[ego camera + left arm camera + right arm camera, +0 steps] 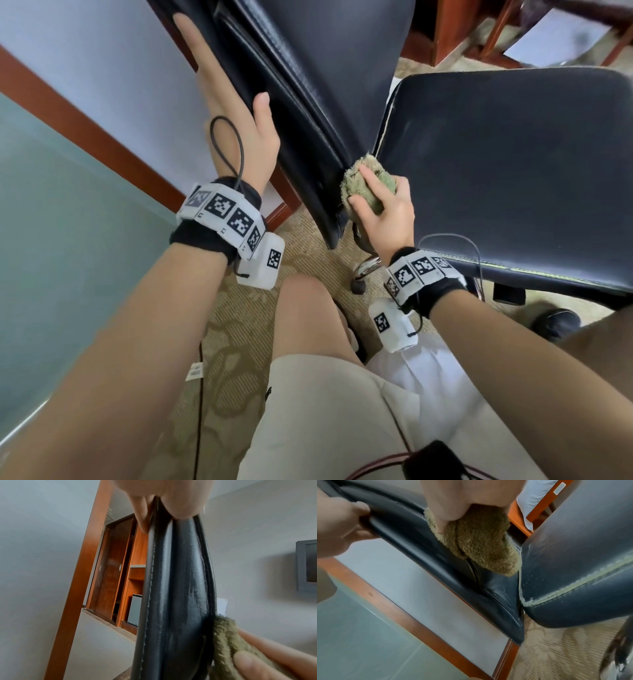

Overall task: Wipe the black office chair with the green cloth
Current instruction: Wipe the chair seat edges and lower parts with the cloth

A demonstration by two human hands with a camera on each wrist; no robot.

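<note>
Pressing the bunched green cloth (370,186) into the crease where backrest meets seat, my right hand (385,212) has its fingers curled round the wad, low on the black office chair (513,164). Just beyond, my left hand (236,116) clamps the backrest's side edge (180,588), thumb on the front face and fingers straight along the back, steadying it. To do this stroke well, I judge I should keep that brace firm so the chair cannot swivel, then drag the cloth along the seam rather than dabbing, since pale grime shows along the seat's piping (573,586) in the right wrist view. Farther off, the broad seat cushion (496,144) looks dull and dusty, so it probably needs long overlapping passes next.
</note>
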